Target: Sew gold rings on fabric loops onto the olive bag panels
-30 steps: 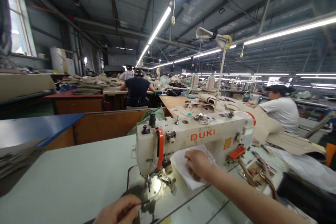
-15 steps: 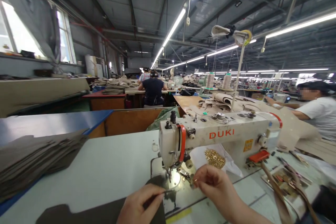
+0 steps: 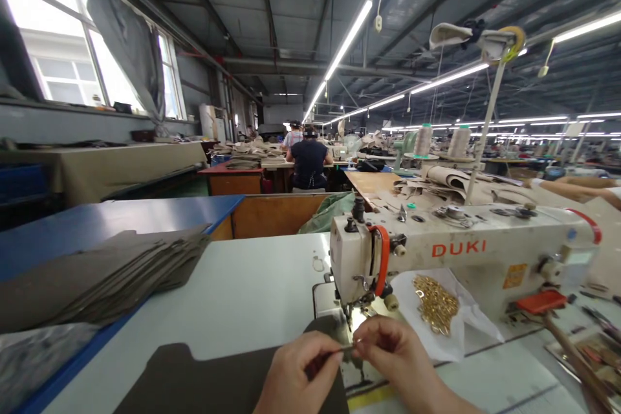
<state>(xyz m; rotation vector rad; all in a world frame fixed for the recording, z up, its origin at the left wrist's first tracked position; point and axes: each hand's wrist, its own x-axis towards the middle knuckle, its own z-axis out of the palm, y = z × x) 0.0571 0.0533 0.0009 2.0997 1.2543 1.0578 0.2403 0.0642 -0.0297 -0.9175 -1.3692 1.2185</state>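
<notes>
My left hand (image 3: 303, 372) is closed in a pinch on a narrow dark strip (image 3: 346, 348), whose end points toward my right hand. My right hand (image 3: 391, 352) pinches a small gold metal ring (image 3: 358, 341), mostly covered by the fingertips, at the strip's end. Whether the strip passes through the ring is too small to tell. Both hands are just in front of the needle area of a white sewing machine (image 3: 456, 249). Beneath my left hand lies a dark grey-brown cut panel (image 3: 194, 381). Behind my right hand, gold metal rings (image 3: 435, 303) are heaped on a white sheet (image 3: 466, 343).
A stack of dark panels (image 3: 160, 265) lies at left on a blue surface (image 3: 160, 215). A box of small parts (image 3: 589, 356) sits at right under a hanging brown strap (image 3: 577, 356). A co-worker (image 3: 309, 158) sits ahead; another person's arm (image 3: 582, 187) shows at right.
My hands have come together, bringing the strip's end and the ring to each other. The view has turned left, so the machine sits farther right in the picture.
</notes>
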